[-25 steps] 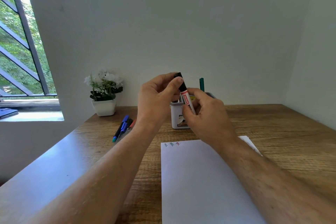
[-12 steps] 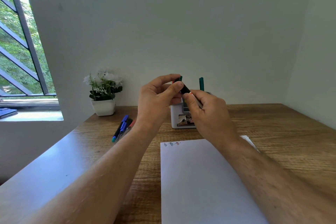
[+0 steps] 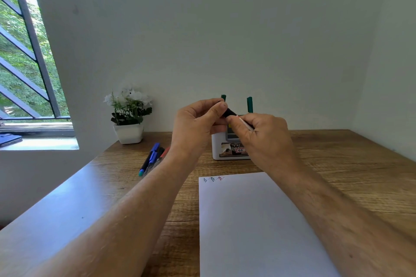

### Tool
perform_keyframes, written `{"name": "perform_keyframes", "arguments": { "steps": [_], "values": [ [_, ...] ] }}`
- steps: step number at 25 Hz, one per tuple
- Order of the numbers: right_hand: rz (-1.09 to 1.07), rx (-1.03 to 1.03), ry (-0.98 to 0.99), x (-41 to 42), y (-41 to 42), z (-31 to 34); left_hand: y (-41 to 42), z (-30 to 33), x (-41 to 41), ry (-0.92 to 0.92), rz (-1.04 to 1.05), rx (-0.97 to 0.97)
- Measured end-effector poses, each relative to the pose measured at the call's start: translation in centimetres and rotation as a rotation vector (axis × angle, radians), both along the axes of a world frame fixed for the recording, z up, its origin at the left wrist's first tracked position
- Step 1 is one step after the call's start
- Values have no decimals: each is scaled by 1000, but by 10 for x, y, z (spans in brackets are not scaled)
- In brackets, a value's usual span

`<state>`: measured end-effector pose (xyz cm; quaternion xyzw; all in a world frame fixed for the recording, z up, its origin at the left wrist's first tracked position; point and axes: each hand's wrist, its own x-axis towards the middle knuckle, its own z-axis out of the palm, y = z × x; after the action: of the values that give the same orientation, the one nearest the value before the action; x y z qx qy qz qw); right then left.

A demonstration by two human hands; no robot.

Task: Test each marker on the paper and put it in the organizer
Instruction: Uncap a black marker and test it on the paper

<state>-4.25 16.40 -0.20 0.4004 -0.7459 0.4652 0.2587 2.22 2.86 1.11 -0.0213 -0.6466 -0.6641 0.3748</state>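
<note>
1. Centre of the frame: the marker (image 3: 234,116) is held between both hands above the surface (image 3: 337,164), its long axis tilted from upper left down to lower right.
2. The left hand (image 3: 193,128) pinches the black cap end; the right hand (image 3: 263,137) grips the white barrel, fingers curled round it.
3. Likely uncapping next, pulling along that axis.
4. The organizer (image 3: 219,146) sits behind, partly hidden; the paper (image 3: 258,220) lies below. The cap seam and tip are hidden.
</note>
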Motion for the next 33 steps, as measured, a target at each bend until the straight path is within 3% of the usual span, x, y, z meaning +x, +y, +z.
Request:
{"name": "perform_keyframes", "arguments": {
  "steps": [9, 16, 20, 25, 29, 33],
  "values": [
    [-74, 45, 44, 6, -1, 4, -8, 1, 1, 30, -5, 104],
    [19, -173, -29, 3, -4, -3, -10, 8, 7, 95, -133, 328],
    [159, -252, -77, 6, -7, -5, -5, 9, 8, 105, -203, 332],
    [170, -293, -115, 6, -6, -5, -5, 10, 10, 77, -236, 321],
    [211, -340, -210, 8, -2, -1, -11, 17, 11, -139, -193, 326],
    [332, -397, -453, 6, 6, -2, -18, 14, 15, -577, -14, 68]
  ]
}}
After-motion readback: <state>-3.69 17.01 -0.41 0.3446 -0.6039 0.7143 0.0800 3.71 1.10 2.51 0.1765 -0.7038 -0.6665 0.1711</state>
